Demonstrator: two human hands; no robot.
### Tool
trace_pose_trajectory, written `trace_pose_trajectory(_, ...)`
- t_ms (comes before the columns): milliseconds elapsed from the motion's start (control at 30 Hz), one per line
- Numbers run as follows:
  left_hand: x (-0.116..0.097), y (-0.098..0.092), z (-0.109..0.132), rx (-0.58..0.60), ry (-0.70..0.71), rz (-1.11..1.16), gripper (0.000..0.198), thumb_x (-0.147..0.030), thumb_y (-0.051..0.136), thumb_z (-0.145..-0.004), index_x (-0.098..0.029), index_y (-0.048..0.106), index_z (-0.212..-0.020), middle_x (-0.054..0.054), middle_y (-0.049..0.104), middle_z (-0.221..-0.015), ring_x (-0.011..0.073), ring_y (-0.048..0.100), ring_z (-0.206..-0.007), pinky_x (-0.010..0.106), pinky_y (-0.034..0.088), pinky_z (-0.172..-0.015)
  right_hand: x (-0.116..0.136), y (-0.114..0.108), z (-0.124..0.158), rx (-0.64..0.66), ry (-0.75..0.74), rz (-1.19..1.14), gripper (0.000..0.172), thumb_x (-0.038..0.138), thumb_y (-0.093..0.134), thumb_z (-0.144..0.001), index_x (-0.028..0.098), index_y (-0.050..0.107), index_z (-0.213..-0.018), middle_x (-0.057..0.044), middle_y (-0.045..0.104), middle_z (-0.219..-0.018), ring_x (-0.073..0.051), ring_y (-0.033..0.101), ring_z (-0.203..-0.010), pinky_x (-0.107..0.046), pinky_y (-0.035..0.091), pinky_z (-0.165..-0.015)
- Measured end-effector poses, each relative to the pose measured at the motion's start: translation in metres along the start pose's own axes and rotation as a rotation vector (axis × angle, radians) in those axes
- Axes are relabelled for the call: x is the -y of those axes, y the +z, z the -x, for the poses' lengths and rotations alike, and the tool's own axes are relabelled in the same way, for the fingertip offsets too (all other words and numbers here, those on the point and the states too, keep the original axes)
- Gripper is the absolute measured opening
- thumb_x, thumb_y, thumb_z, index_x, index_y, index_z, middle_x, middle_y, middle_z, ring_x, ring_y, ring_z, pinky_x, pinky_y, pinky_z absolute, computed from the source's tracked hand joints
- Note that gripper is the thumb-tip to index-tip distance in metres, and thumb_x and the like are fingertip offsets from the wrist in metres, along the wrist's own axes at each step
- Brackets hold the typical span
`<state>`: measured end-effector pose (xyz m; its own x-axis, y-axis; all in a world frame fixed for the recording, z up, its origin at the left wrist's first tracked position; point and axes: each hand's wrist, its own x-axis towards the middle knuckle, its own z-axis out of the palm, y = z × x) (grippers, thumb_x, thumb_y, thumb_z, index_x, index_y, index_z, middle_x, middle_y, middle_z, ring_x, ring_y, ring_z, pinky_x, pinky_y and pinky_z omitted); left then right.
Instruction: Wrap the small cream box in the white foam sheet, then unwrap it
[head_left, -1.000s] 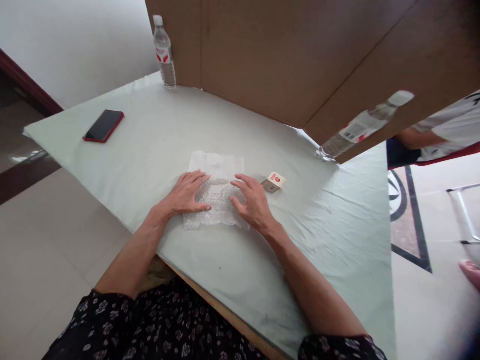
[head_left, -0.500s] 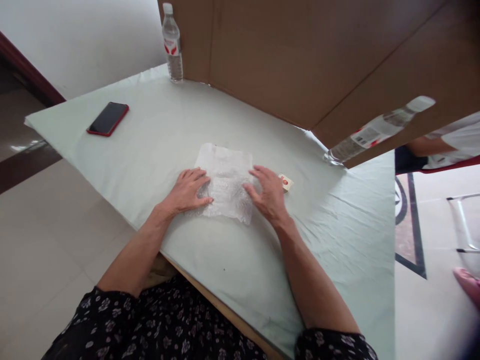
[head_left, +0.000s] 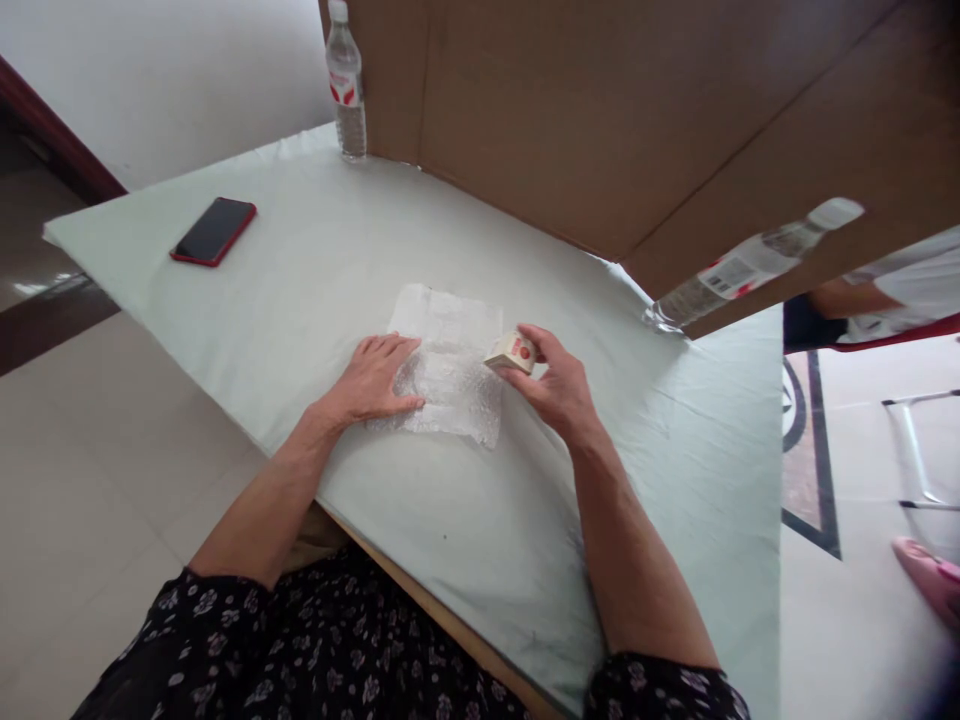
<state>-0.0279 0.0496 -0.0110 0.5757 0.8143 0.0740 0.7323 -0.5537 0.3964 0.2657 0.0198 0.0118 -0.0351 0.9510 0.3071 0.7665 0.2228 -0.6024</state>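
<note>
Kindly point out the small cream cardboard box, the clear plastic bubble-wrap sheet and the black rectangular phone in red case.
Small cream cardboard box (head_left: pixel 514 351), head view: red-printed face.
Clear plastic bubble-wrap sheet (head_left: pixel 451 365), head view: middle of its surface.
Black rectangular phone in red case (head_left: pixel 215 231), head view: middle of the dark screen.

Soft, even light of middling strength covers the tabletop (head_left: pixel 300 290); its source cannot be told. The cardboard panel (head_left: pixel 525 120) is dimmer, sinking almost to black toward the upper right corner, while the floor (head_left: pixel 817 620) at the right is pale, close to washed out. Small glints sit on the bubble wrap (head_left: pixel 450 385) and around the base of the right-hand bottle (head_left: pixel 739 272). A faint shadow lies along the inner side of the right forearm (head_left: pixel 630 540). Wide-lens distortion makes that bottle look stretched and slanted. Print on the small box (head_left: pixel 512 352) is too soft to read, and the bottom right corner smears into dark blur.
</note>
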Motion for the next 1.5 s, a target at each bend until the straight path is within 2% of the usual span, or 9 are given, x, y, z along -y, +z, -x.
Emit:
trace_pose_trajectory(167, 0.002, 0.004, 0.000, -0.026, 0.006, 0.006, 0.085, -0.053, 0.068, -0.079, -0.019, 0.038, -0.150, 0.016, 0.047, -0.154, 0.0369, 0.037, -0.147, 0.053, 0.024, -0.121, 0.037, 0.039, -0.016, 0.178, -0.197, -0.015, 0.052, 0.028, 0.070, -0.082, 0.024, 0.060, -0.133, -0.010, 0.068, -0.132, -0.030, 0.062, -0.121, -0.047, 0.047, -0.105)
trace_pose_trajectory(333, 0.003, 0.005, -0.001, -0.023, 0.003, -0.003, 0.087, -0.053, 0.069, -0.077, -0.017, 0.038, -0.150, 0.017, 0.047, -0.154, 0.0365, 0.037, -0.146, 0.051, 0.025, -0.120, 0.033, 0.053, -0.019, 0.335, -0.162, 0.051, 0.064, 0.028, 0.071, -0.080, 0.022, 0.053, -0.142, -0.013, 0.064, -0.137, -0.033, 0.061, -0.122, -0.051, 0.046, -0.102)
trace_pose_trajectory(733, -0.001, -0.001, 0.000, -0.010, 0.000, 0.047, 0.082, -0.049, 0.069, -0.077, -0.020, 0.040, -0.149, 0.015, 0.049, -0.152, 0.0372, 0.037, -0.146, 0.054, 0.024, -0.120, 0.020, 0.049, -0.015, 0.274, -0.126, -0.036, 0.050, 0.033, 0.069, -0.082, 0.023, 0.061, -0.130, -0.011, 0.070, -0.126, -0.027, 0.065, -0.109, -0.045, 0.049, -0.097)
trace_pose_trajectory(900, -0.001, -0.001, 0.001, -0.143, -0.009, 0.116, 0.067, -0.044, 0.063, -0.082, -0.020, 0.049, -0.143, 0.013, 0.055, -0.146, 0.0348, 0.045, -0.141, 0.051, 0.031, -0.119, 0.042, 0.018, 0.003, 0.174, -0.246, 0.014, 0.032, 0.041, 0.064, -0.089, 0.023, 0.064, -0.116, -0.010, 0.072, -0.114, -0.026, 0.066, -0.102, -0.042, 0.047, -0.091)
trace_pose_trajectory(967, -0.001, -0.002, 0.001, -0.206, -0.014, 0.151, 0.061, -0.039, 0.062, -0.082, -0.019, 0.054, -0.139, 0.013, 0.058, -0.143, 0.0329, 0.048, -0.138, 0.049, 0.034, -0.118, 0.052, 0.011, 0.020, 0.229, -0.339, 0.067, 0.029, 0.043, 0.064, -0.090, 0.023, 0.065, -0.111, -0.009, 0.074, -0.110, -0.026, 0.067, -0.100, -0.042, 0.046, -0.091)
trace_pose_trajectory(1067, -0.003, -0.006, 0.001, -0.262, 0.001, 0.199, 0.051, -0.035, 0.061, -0.080, -0.019, 0.061, -0.129, 0.012, 0.063, -0.138, 0.0306, 0.053, -0.134, 0.048, 0.037, -0.117, 0.060, 0.019, 0.046, 0.316, -0.438, 0.260, 0.034, 0.038, 0.069, -0.085, 0.018, 0.066, -0.113, -0.016, 0.071, -0.121, -0.031, 0.065, -0.103, -0.045, 0.044, -0.089)
trace_pose_trajectory(1167, -0.010, -0.016, 0.007, -0.255, 0.036, 0.255, 0.045, -0.036, 0.059, -0.083, -0.019, 0.065, -0.123, 0.012, 0.064, -0.136, 0.0287, 0.054, -0.134, 0.046, 0.038, -0.117, 0.058, 0.037, 0.058, 0.246, -0.439, 0.399, 0.016, 0.018, 0.058, -0.089, 0.016, 0.069, -0.100, -0.015, 0.075, -0.112, -0.027, 0.066, -0.090, -0.043, 0.043, -0.088)
trace_pose_trajectory(1367, -0.033, -0.028, 0.020, -0.108, 0.094, 0.093, 0.062, -0.050, 0.072, -0.079, -0.023, 0.060, -0.133, 0.013, 0.053, -0.149, 0.0353, 0.042, -0.143, 0.054, 0.030, -0.120, 0.051, 0.040, 0.035, 0.088, -0.317, 0.283, 0.020, 0.021, 0.050, -0.096, 0.021, 0.069, -0.089, -0.009, 0.077, -0.099, -0.023, 0.068, -0.088, -0.039, 0.043, -0.082)
trace_pose_trajectory(1500, -0.038, -0.023, 0.002, -0.141, 0.010, 0.149, 0.029, -0.030, 0.066, -0.083, -0.020, 0.068, -0.110, 0.014, 0.060, -0.141, 0.0317, 0.051, -0.136, 0.050, 0.036, -0.116, 0.047, 0.034, 0.012, 0.057, -0.185, 0.120, 0.012, 0.023, 0.056, -0.089, 0.022, 0.067, -0.084, -0.011, 0.073, -0.111, -0.026, 0.067, -0.100, -0.040, 0.047, -0.085)
